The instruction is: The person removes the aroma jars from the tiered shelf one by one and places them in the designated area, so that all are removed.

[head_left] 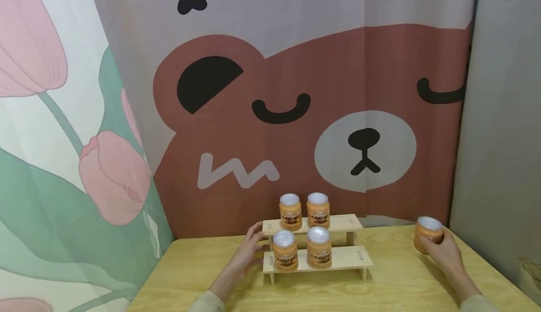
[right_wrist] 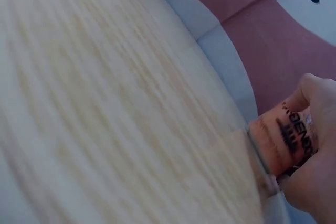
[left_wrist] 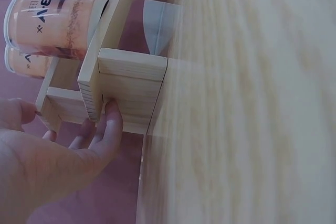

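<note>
A two-step wooden stand (head_left: 338,256) bears orange cans with pale tops, two on each step. One upright can (head_left: 320,251) is on the lower front step, and another can (head_left: 318,211) is on the higher back step. At the stand's left end, my left hand (head_left: 248,251) rests its fingers against the wood. In the left wrist view, fingertips (left_wrist: 111,113) touch the front step's leg and the thumb lies near the back step's corner. My right hand (head_left: 449,254) grips a separate orange can (head_left: 428,233) at the table's right side. Whether this can touches the table I cannot tell.
The pale wooden table (head_left: 203,274) reaches back to a curtain (head_left: 321,161) printed with a brown bear. A tulip-patterned curtain (head_left: 55,180) hangs at the left, and a grey curtain (head_left: 503,114) hangs close beyond the right table edge.
</note>
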`<state>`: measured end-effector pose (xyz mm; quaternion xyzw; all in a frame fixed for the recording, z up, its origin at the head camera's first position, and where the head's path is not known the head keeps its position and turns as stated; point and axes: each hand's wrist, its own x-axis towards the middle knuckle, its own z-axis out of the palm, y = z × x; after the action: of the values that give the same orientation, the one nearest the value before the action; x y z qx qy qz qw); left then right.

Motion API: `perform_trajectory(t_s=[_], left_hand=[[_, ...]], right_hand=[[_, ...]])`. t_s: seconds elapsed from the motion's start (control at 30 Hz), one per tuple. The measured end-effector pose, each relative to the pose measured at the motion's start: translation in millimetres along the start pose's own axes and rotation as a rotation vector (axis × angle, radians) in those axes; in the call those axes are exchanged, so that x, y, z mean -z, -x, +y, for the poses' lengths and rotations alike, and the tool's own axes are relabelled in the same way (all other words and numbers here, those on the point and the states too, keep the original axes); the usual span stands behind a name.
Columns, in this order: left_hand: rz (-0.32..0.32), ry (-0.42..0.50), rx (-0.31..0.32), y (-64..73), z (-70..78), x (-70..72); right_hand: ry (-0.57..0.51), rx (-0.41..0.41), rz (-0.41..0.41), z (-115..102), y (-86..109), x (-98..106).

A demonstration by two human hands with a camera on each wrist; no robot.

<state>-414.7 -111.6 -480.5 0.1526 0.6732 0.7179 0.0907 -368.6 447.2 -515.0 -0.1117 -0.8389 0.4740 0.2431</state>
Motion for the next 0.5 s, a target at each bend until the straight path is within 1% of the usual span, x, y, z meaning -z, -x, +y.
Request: perform_trajectory(t_s=[0.07, 0.17, 0.23, 0.37, 0.5], left_hand=[[0.006, -0.002, 0.002, 1.4, -0.5, 0.2], [0.010, -0.006, 0.007, 1.9, -0.7, -0.1], [0.011, -0.005, 0.009, 1.3, -0.8, -0.3], [0.017, -0.009, 0.013, 0.1, 0.2, -1.0], [0.021, -0.014, 0.013, 0.3, 1.2, -0.9]], right_hand=[[-0.009, -0.017, 0.008, -6.2, -1.3, -0.4], [-0.030, -0.060, 0.046, -17.0, -2.2, 1.1], [-0.045, -0.073, 0.069, -24.5, -1.4, 4.1], [-0.079, -0.054, 0.084, -39.3, 1.2, 11.8], [-0.102, -0.026, 0.098, -51.8, 2.4, 14.5]])
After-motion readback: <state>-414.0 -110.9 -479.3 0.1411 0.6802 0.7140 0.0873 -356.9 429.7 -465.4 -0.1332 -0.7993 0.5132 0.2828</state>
